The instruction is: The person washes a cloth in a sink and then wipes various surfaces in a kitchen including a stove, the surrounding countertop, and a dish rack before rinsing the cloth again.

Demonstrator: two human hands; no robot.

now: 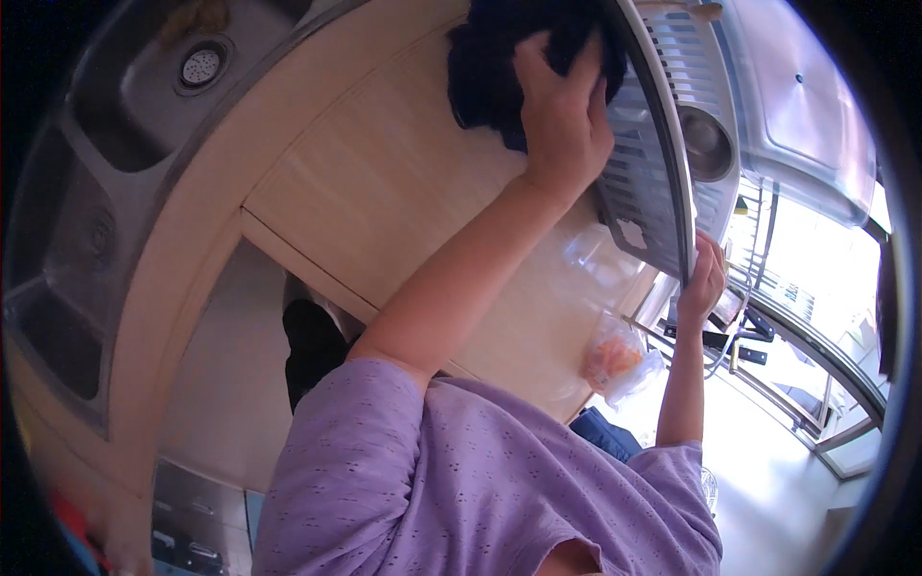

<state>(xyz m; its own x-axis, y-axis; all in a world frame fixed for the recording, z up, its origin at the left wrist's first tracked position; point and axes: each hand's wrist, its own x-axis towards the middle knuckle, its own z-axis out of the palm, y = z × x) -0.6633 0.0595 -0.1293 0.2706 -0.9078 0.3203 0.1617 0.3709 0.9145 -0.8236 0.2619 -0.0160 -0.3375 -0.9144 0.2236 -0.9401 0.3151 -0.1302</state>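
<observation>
My left hand (565, 119) is on a dark navy cloth (486, 79) at the top of the view, fingers spread over its folds. The cloth lies on the wood-look countertop (382, 158), against a slatted plastic dish rack (634, 169). My right hand (702, 277) grips the near end of the rack's pale rim. The rack looks tilted, its slatted side facing my left hand. A round metal bowl (706, 144) sits inside it. My left fingertips are partly lost in the dark cloth.
A double steel sink (137, 79) with a drain strainer (202, 66) lies left. A plastic bag with orange contents (612, 360) sits by the counter edge. Black-handled knives (720, 342) hang near my right wrist. Behind the rack stands a translucent bluish container (799, 108).
</observation>
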